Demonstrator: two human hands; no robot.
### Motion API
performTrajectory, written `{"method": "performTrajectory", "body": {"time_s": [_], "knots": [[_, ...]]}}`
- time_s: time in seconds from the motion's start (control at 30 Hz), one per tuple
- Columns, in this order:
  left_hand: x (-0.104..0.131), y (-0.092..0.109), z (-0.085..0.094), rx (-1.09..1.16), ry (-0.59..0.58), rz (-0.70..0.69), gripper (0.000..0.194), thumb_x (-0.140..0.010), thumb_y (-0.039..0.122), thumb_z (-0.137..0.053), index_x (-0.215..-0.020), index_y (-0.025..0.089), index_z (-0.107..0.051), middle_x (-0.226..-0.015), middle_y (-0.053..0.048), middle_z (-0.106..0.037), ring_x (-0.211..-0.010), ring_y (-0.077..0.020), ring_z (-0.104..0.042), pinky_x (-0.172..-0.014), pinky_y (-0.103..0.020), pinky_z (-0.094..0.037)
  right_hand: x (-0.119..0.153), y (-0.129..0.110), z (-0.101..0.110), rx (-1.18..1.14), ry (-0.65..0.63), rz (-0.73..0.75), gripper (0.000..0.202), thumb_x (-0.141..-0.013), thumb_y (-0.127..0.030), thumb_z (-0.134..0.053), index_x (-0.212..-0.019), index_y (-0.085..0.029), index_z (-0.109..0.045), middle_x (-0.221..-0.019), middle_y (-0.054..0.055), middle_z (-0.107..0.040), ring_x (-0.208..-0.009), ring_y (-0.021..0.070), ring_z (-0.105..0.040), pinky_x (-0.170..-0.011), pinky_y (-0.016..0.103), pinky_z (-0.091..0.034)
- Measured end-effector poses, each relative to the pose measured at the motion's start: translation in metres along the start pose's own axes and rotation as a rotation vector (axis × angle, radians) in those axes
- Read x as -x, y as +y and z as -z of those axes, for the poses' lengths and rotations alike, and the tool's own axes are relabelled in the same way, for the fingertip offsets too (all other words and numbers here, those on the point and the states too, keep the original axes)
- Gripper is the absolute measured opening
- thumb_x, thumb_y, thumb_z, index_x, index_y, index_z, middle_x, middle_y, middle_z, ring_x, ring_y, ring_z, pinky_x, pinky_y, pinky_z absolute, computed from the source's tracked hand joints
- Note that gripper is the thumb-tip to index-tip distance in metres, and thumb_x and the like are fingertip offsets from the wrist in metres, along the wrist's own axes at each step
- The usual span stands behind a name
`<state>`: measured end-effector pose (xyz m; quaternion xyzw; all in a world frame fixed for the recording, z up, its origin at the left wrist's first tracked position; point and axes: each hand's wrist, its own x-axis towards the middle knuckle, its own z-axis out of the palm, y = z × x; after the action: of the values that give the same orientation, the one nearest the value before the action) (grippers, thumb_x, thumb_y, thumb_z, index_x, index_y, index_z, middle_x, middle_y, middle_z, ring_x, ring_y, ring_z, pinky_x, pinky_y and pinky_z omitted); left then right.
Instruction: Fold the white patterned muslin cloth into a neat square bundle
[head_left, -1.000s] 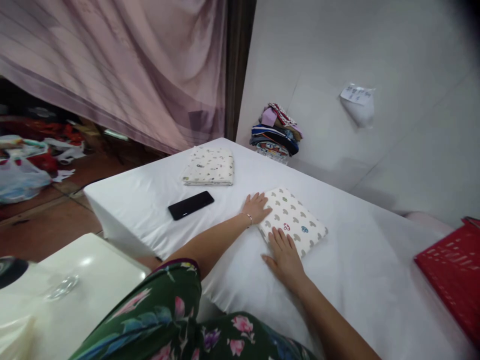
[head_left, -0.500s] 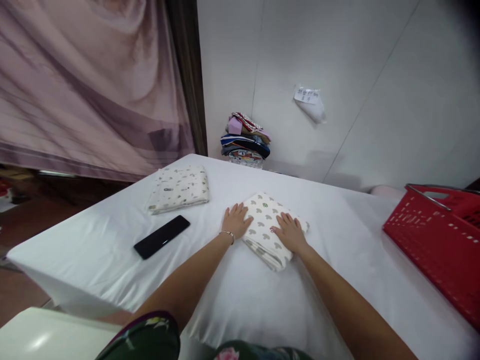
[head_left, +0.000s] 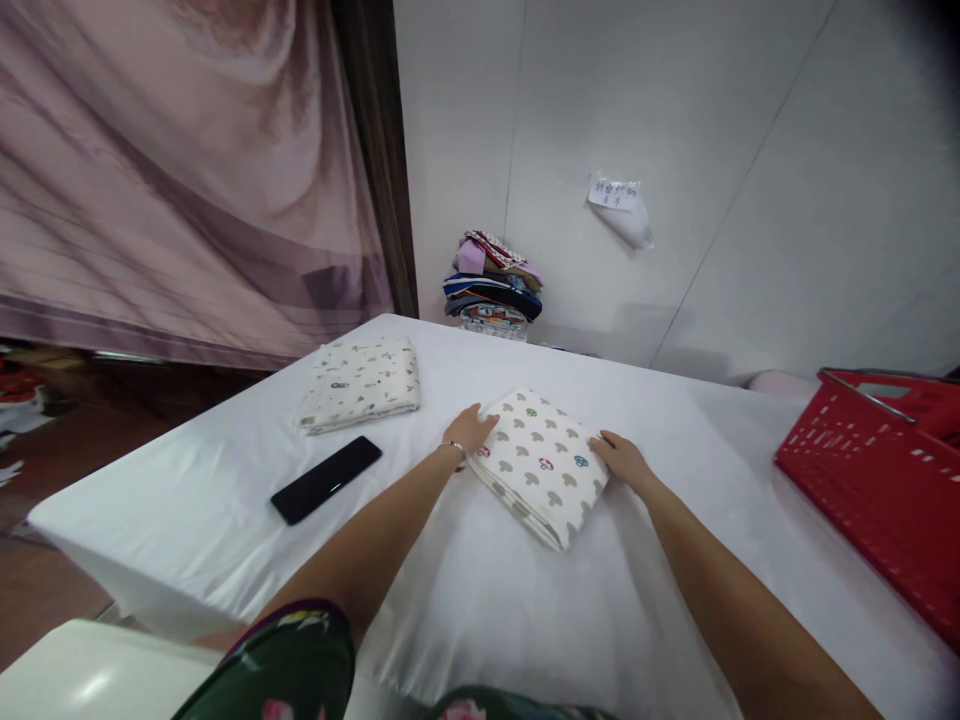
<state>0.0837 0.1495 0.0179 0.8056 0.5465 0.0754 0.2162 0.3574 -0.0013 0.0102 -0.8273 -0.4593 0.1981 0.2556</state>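
Having slid off the top of the folded, mushroom-printed white cloth (head_left: 541, 463), the open left hand (head_left: 471, 431) and right hand (head_left: 621, 459) are now bracketing its opposite edges on the white-covered table (head_left: 675, 590), suggesting squaring-up.

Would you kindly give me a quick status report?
Left hand and right hand flank folded mushroom-print cloth, touching its edges. Phone lies apart, leftward.

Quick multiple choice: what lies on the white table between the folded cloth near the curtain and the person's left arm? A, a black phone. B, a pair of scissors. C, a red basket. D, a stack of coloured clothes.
A: the black phone lies flat on the white table, in front of the far folded cloth and to the left of the left hand.
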Motion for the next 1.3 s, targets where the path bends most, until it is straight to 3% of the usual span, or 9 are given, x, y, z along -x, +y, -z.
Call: {"method": "performTrajectory", "body": {"time_s": [0.13, 0.3, 0.47, 0.63, 0.8, 0.9, 1.0, 1.17, 1.3], "knots": [[-0.019, -0.005, 0.005, -0.053, -0.103, 0.057, 0.067, -0.067, 0.065, -0.047, -0.111, 0.015, -0.055, -0.111, -0.014, -0.062, -0.096, -0.0271, -0.06, -0.074, -0.031, -0.047, -0.011, 0.0, 0.015, -0.084, -0.132, -0.047, 0.052, -0.074, -0.047, -0.055, -0.111, -0.011, -0.059, -0.116, 0.013, -0.058, -0.102, 0.0225, -0.056, -0.084, 0.03, -0.044], [-0.036, -0.003, 0.013, -0.126, -0.131, 0.03, 0.062, -0.062, 0.06, -0.057, -0.104, 0.015, -0.059, -0.109, -0.012, -0.063, -0.095, -0.0249, -0.061, -0.071, -0.026, -0.047, -0.007, -0.006, 0.023, -0.164, -0.301, -0.12, 0.044, -0.065, -0.045, -0.067, -0.095, -0.013, -0.064, -0.097, 0.012, -0.066, -0.083, 0.0216, -0.061, -0.063, 0.028, -0.048], [-0.06, 0.009, 0.035, -0.209, -0.068, -0.11, 0.058, -0.062, 0.051, -0.061, -0.111, 0.021, -0.055, -0.122, -0.008, -0.056, -0.108, -0.0244, -0.053, -0.087, -0.03, -0.042, 0.041, -0.019, 0.002, -0.42, -0.474, -0.21, 0.054, -0.062, -0.054, -0.067, -0.096, -0.013, -0.061, -0.096, 0.014, -0.064, -0.076, 0.0208, -0.061, -0.054, 0.028, -0.05], [-0.07, 0.011, 0.034, -0.283, -0.077, -0.129, 0.066, -0.062, 0.048, -0.064, -0.119, 0.018, -0.05, -0.123, -0.011, -0.054, -0.108, -0.0259, -0.053, -0.087, -0.033, -0.043, 0.086, -0.027, -0.022, -0.545, -0.542, -0.133, 0.054, -0.067, -0.059, -0.061, -0.097, -0.015, -0.058, -0.085, 0.009, -0.063, -0.063, 0.0156, -0.059, -0.051, 0.027, -0.051], [-0.048, 0.009, 0.038, -0.355, 0.062, -0.155, 0.065, -0.072, 0.048, -0.056, -0.127, 0.017, -0.04, -0.133, -0.015, -0.043, -0.12, -0.0297, -0.04, -0.1, -0.047, -0.027, 0.073, -0.023, -0.018, -0.57, -0.528, -0.17, 0.054, -0.071, -0.058, -0.057, -0.099, -0.012, -0.058, -0.075, 0.008, -0.063, -0.059, 0.0139, -0.058, -0.054, 0.028, -0.052], [-0.018, 0.012, 0.038, -0.416, 0.18, -0.341, 0.052, -0.079, 0.039, -0.051, -0.127, 0.02, -0.04, -0.137, -0.01, -0.039, -0.129, -0.025, -0.029, -0.108, -0.045, -0.01, 0.055, -0.025, -0.018, -0.634, -0.454, -0.155, 0.059, -0.072, -0.054, -0.059, -0.113, -0.012, -0.053, -0.092, 0.011, -0.064, -0.07, 0.0155, -0.061, -0.06, 0.028, -0.053], [0.017, 0.006, 0.021, -0.425, 0.193, -0.516, 0.055, -0.081, 0.047, -0.046, -0.129, 0.021, -0.038, -0.141, -0.008, -0.034, -0.132, -0.0226, -0.022, -0.109, -0.04, -0.011, 0.042, -0.029, -0.026, -0.62, -0.367, -0.156, 0.072, -0.072, -0.051, -0.06, -0.129, -0.013, -0.039, -0.111, 0.015, -0.058, -0.08, 0.0178, -0.061, -0.064, 0.028, -0.052], [0.045, -0.021, -0.011, -0.315, 0.103, -0.379, 0.066, -0.083, 0.057, -0.033, -0.137, 0.019, -0.028, -0.144, -0.008, -0.027, -0.134, -0.0233, -0.017, -0.108, -0.04, -0.016, 0.036, -0.028, -0.04, -0.374, -0.227, -0.022, 0.067, -0.073, -0.041, -0.06, -0.131, -0.015, -0.039, -0.095, 0.008, -0.063, -0.079, 0.0176, -0.06, -0.07, 0.029, -0.048], [0.042, -0.027, -0.013, -0.259, 0.076, -0.36, 0.067, -0.084, 0.058, -0.031, -0.139, 0.021, -0.022, -0.146, -0.006, -0.023, -0.135, -0.0216, -0.012, -0.109, -0.039, -0.011, 0.04, -0.027, -0.044, -0.255, -0.146, 0.048, 0.06, -0.075, -0.04, -0.056, -0.127, -0.015, -0.044, -0.089, 0.006, -0.063, -0.078, 0.0174, -0.059, -0.073, 0.03, -0.046]]}}
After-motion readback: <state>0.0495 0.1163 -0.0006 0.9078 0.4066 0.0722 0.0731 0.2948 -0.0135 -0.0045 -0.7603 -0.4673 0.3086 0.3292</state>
